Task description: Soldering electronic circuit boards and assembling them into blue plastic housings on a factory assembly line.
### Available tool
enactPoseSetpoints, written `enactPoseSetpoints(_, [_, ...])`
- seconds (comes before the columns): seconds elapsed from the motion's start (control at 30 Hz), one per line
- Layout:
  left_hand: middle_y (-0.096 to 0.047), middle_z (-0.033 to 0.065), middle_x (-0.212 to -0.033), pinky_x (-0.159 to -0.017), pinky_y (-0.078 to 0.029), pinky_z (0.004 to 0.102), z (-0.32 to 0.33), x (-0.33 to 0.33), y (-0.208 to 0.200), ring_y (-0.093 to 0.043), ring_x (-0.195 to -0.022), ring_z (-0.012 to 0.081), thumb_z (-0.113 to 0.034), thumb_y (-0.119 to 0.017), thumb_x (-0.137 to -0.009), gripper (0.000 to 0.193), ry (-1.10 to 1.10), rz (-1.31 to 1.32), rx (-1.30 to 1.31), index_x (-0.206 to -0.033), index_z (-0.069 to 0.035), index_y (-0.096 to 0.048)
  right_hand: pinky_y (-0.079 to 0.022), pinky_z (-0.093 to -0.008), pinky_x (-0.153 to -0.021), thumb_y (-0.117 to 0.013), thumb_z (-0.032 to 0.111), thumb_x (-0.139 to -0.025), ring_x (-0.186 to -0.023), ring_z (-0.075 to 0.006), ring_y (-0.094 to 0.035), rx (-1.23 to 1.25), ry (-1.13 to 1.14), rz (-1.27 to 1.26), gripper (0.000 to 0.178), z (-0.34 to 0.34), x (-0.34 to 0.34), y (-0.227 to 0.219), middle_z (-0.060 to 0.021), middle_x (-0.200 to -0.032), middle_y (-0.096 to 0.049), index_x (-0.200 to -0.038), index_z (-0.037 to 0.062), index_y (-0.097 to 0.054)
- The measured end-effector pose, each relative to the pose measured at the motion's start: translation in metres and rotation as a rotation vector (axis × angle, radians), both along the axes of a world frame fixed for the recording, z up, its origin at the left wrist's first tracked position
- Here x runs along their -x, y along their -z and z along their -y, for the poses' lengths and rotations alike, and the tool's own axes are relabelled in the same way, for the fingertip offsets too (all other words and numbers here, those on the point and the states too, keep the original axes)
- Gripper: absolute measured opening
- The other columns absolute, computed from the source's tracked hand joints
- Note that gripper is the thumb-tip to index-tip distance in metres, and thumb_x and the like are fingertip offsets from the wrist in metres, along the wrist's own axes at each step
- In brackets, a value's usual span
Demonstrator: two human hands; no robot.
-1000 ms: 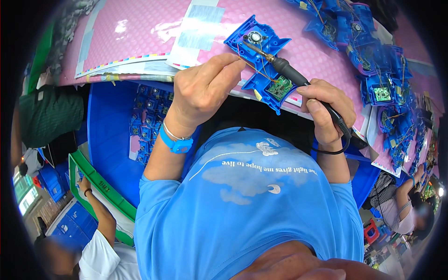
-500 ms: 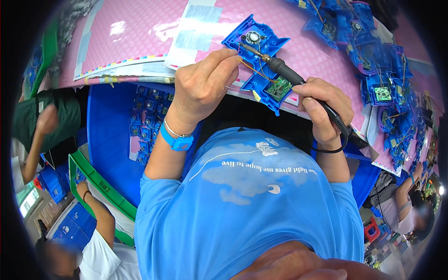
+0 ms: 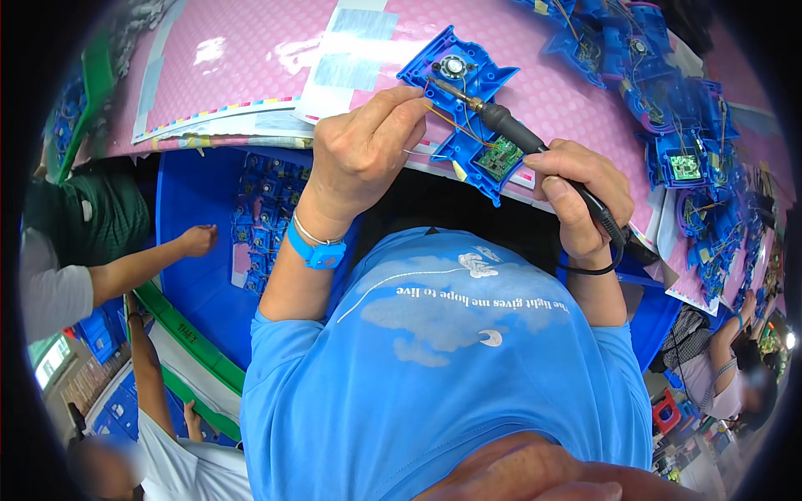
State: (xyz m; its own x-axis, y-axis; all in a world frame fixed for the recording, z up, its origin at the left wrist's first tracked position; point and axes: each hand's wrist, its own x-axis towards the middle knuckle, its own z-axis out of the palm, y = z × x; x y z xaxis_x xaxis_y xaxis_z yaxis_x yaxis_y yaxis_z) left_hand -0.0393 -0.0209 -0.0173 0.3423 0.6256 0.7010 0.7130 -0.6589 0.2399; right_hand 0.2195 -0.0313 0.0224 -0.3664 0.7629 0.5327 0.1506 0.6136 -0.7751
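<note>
Item: blue moulded plastic housing [image 3: 464, 102], lying open-face up on the pink dotted counter [image 3: 242, 71]; it carries a small round silver speaker [image 3: 453, 66] near its far end and a green circuit board [image 3: 499, 158] near its near end, with thin red and yellow wires [image 3: 451, 123] running between them.

Left hand [image 3: 361, 150]: fingers pinched together just beside the housing's left edge, apparently gripping a fine strand of solder or wire, though the strand is too thin to confirm; blue wristband [image 3: 313, 253] on the wrist.

Right hand [image 3: 576, 194]: closed around the black handle of a soldering iron [image 3: 510, 134]; the metal tip lies over the housing, pointing toward the speaker.

Risks, as judged: the hot tip sits close to the plastic wall and to the wire insulation, so a slip of either hand could melt or scorch them; the left fingertips are near the tip and could be burnt; too long a dwell could lift a pad or bridge joints.

Obscured: the exact contact point of the tip is too small to resolve; the iron's cord runs out of sight behind the right wrist; the heap of similar blue housings [image 3: 677, 125] at far right is bent by the lens; a neighbouring person's arm [image 3: 146, 263] reaches toward a blue bin [image 3: 192, 217] at left, contents indistinct.
</note>
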Motion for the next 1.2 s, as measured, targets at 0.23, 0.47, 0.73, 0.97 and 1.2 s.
enactPoseSetpoints(0.23, [-0.072,0.0075,-0.095,-0.058,-0.058,0.028,0.001,-0.002,-0.002,-0.072,-0.073,0.0211,-0.002,-0.077,-0.077,0.02,0.0,0.022,0.011,-0.095,-0.003,-0.071,-0.041,-0.0304,-0.053,-0.063,0.014,-0.085,-0.054,-0.0181,-0.057,0.006,0.034,-0.029,0.024,0.003,-0.001,-0.002,-0.0109,-0.064,-0.061,-0.094,-0.0067,-0.071])
enactPoseSetpoints(0.47, [-0.072,0.0072,-0.095,-0.058,-0.059,0.0277,0.003,-0.002,-0.006,-0.072,-0.072,0.0208,-0.002,-0.077,-0.078,0.019,-0.009,0.023,0.052,-0.096,-0.002,-0.071,-0.04,-0.0298,-0.052,-0.063,0.015,-0.087,-0.054,-0.0178,-0.057,-0.006,0.021,-0.032,0.024,0.005,-0.005,0.0,-0.0102,-0.064,-0.06,-0.095,-0.0065,-0.071])
enactPoseSetpoints(0.73, [-0.073,0.0071,-0.095,-0.059,-0.059,0.0278,0.002,-0.001,-0.003,-0.073,-0.073,0.0214,-0.002,-0.077,-0.079,0.018,-0.008,0.035,0.043,-0.096,-0.003,-0.071,-0.039,-0.0293,-0.051,-0.064,0.017,-0.088,-0.056,-0.0172,-0.056,0.006,0.025,-0.052,0.026,0.008,-0.012,0.0,-0.0102,-0.065,-0.06,-0.097,-0.0062,-0.071])
enactPoseSetpoints(0.97, [-0.069,0.0046,-0.088,-0.051,-0.052,0.0264,0.015,0.001,-0.018,-0.067,-0.063,0.0166,-0.001,-0.079,-0.071,0.023,0.007,0.111,-0.025,-0.093,-0.005,-0.073,-0.039,-0.0292,-0.051,-0.064,0.019,-0.089,-0.056,-0.0169,-0.055,0.011,0.039,-0.055,0.028,0.012,-0.019,-0.004,-0.0104,-0.066,-0.061,-0.098,-0.0068,-0.071])
enactPoseSetpoints(1.2, [-0.068,0.0046,-0.088,-0.05,-0.05,0.0257,0.009,-0.001,-0.027,-0.066,-0.063,0.0136,-0.005,-0.073,-0.077,0.019,0.073,-0.162,-0.088,-0.096,-0.005,-0.075,-0.039,-0.0285,-0.051,-0.064,0.017,-0.086,-0.056,-0.0167,-0.055,0.0,0.045,-0.07,0.027,0.012,-0.021,-0.003,-0.0106,-0.067,-0.061,-0.097,-0.0065,-0.071])
